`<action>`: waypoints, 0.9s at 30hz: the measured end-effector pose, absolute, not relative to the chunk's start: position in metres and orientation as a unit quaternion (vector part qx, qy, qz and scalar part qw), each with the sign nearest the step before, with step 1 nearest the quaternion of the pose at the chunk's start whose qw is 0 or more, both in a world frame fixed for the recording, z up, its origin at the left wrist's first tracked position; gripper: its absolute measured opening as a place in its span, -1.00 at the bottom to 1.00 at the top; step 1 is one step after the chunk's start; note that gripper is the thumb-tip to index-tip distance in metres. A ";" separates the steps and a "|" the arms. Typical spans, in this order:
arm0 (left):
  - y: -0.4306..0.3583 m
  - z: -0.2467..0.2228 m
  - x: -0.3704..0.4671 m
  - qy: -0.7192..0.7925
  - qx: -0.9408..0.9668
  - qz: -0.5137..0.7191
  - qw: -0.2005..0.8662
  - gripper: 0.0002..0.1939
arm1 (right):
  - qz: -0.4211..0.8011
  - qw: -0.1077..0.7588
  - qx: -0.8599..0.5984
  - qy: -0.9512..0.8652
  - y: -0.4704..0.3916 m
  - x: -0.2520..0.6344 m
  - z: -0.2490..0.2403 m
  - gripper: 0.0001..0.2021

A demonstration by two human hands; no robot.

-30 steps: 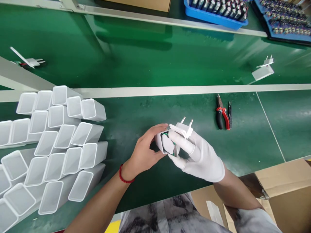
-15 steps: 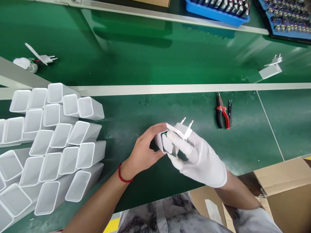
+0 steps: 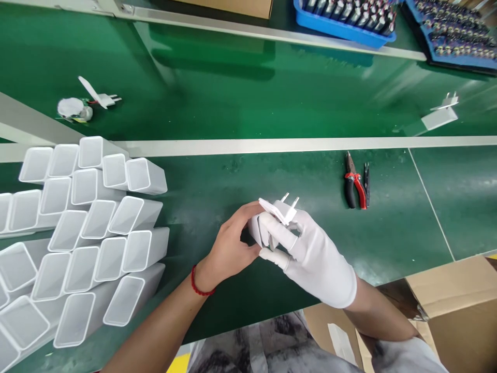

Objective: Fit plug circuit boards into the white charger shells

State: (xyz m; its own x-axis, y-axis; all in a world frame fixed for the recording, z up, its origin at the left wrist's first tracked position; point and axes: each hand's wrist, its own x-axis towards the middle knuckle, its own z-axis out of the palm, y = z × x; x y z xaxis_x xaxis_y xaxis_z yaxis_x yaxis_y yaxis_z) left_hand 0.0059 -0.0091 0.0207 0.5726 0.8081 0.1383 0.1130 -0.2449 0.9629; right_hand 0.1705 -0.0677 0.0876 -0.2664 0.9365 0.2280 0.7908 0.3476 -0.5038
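Note:
My bare left hand [image 3: 233,241], with a red bracelet at the wrist, is wrapped round a white housing [image 3: 255,229] at the middle of the bench. My right hand [image 3: 310,256], in a white glove, holds a white plug piece [image 3: 282,210] at the housing's open end. Two metal pins stick up from the plug piece, and its flat plate is tilted over the opening. Gloved fingers reach to the mouth of the housing and hide most of what lies inside.
Many open white housings [image 3: 91,261] lie at the left. Pliers [image 3: 354,181] and black tweezers [image 3: 366,185] lie right. Beyond the rail are plug assemblies [image 3: 75,109]. A blue tray [image 3: 345,30] is at the back, a cardboard box [image 3: 450,287] at lower right.
My right hand and the plug piece have moved left and slightly down, closer to the housing. The inner part that showed in the opening is now mostly hidden.

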 end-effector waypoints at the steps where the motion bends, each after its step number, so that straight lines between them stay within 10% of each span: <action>1: -0.008 0.022 0.006 0.320 0.715 0.337 0.523 -0.38 | 0.142 0.241 -0.549 -0.788 -0.069 0.171 0.089 -0.33; 6: -0.008 0.016 0.010 0.294 0.629 0.427 0.579 -0.35 | 0.150 0.360 -0.582 -0.713 -0.073 0.177 0.087 -0.36; 13: -0.013 0.015 0.009 0.321 0.656 0.410 0.545 -0.28 | 0.607 0.406 -0.473 -0.492 -0.056 0.162 0.053 -0.47; 27: 0.001 0.034 -0.011 0.305 0.602 0.315 0.667 -0.57 | 0.652 0.454 -0.466 -0.389 -0.048 0.158 0.043 -0.55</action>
